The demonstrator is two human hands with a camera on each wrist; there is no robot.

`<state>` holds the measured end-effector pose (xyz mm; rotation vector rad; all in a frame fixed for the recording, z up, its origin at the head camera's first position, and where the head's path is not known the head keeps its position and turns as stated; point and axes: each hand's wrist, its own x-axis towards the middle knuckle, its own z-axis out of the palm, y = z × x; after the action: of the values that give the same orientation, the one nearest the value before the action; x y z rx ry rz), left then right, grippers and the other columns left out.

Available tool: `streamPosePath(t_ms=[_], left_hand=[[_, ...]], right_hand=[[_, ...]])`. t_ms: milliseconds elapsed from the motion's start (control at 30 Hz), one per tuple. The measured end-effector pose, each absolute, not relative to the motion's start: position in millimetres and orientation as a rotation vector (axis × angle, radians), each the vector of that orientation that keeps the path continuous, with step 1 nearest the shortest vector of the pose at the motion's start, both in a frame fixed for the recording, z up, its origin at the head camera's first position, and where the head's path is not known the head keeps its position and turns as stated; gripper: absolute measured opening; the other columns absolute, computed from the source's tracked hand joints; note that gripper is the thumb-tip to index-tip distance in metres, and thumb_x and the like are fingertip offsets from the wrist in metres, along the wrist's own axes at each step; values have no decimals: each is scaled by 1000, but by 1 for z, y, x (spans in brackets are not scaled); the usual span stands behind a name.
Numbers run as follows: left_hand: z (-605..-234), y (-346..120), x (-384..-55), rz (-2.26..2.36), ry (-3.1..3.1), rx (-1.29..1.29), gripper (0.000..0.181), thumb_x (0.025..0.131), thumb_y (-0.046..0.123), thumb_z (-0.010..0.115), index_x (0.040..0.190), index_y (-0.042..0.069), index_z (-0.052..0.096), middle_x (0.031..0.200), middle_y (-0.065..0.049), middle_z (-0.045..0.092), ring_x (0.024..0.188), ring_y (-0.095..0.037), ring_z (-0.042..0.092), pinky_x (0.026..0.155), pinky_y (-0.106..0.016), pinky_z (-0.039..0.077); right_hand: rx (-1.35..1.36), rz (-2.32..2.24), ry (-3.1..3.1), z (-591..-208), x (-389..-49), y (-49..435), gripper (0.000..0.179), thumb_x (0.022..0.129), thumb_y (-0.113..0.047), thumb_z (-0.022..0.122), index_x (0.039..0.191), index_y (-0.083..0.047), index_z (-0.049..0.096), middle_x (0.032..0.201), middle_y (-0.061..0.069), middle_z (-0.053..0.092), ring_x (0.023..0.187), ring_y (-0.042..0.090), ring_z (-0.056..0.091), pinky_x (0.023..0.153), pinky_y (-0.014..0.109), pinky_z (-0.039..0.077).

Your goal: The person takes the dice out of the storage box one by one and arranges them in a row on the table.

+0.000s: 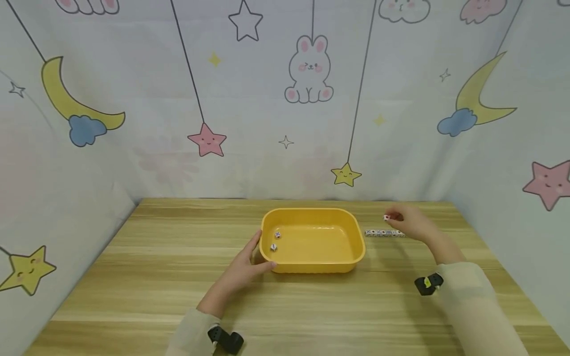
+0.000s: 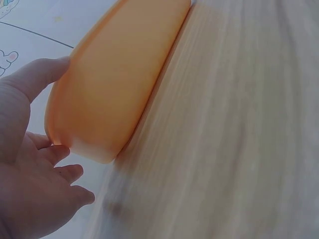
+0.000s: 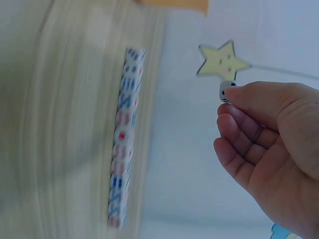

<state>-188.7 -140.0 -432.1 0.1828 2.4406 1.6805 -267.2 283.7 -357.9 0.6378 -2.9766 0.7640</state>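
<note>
My right hand (image 1: 411, 222) pinches a white die (image 3: 228, 91) between thumb and fingertips, raised above the tabletop. Below it, several white dice with coloured marks stand end to end in a straight row of dice (image 3: 121, 134). At the left end of the yellow plastic tub (image 1: 311, 267), my left hand (image 1: 242, 272) is spread around the near corner. Its thumb touches the rim, while the index fingertip meets the outer wall in the left wrist view. Inside the tub, near its left wall, lie two dice: one die (image 1: 278, 235) farther back and another die (image 1: 273, 247) closer.
The tub and the row of dice share a wood-grain table (image 1: 178, 237), with the row just right of the tub. A white cloth backdrop (image 1: 249, 99) printed with stars, moons and rabbits rises behind and along both sides. Black wrist cameras (image 1: 225, 340) sit on both sleeves.
</note>
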Motion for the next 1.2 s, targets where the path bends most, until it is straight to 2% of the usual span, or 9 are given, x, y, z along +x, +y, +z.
streamPosePath(t_ms=[167, 333, 567, 900, 1200], left_hand=[[-432, -141, -187, 1687, 2443, 178, 95, 84, 28, 76, 156, 18, 15, 161, -9, 13, 147, -34, 6, 115, -59, 9], [-431, -143, -187, 1681, 2447, 171, 96, 84, 29, 76, 156, 17, 15, 161, -10, 13, 147, -35, 6, 115, -60, 9], [-432, -144, -186, 1675, 2446, 172, 95, 84, 28, 76, 156, 18, 14, 161, -8, 13, 147, -34, 7, 116, -58, 10], [-431, -141, -186, 1674, 2445, 167, 95, 84, 29, 76, 156, 19, 16, 161, -8, 13, 147, -36, 8, 115, -60, 12], [-431, -141, -186, 1695, 2424, 186, 96, 84, 30, 76, 156, 20, 14, 162, -6, 12, 148, -33, 5, 115, -59, 11]], right_hand=[[551, 735, -3028, -361, -262, 316, 30, 94, -6, 58, 113, 17, 59, 98, 25, 65, 91, 38, 62, 76, 49, 53], [484, 688, -3036, -369, -261, 348, 28, 91, -4, 60, 107, 19, 61, 92, 26, 66, 85, 37, 63, 71, 44, 53], [407, 635, -3027, -387, -260, 383, 26, 89, -5, 62, 102, 17, 64, 88, 24, 67, 81, 36, 64, 70, 46, 53], [319, 643, -3111, -392, -265, 397, 36, 93, -10, 58, 113, 19, 58, 98, 31, 64, 90, 45, 61, 72, 50, 53], [323, 553, -3142, -395, -274, 400, 30, 90, -9, 58, 103, 18, 62, 92, 29, 65, 86, 43, 62, 73, 52, 52]])
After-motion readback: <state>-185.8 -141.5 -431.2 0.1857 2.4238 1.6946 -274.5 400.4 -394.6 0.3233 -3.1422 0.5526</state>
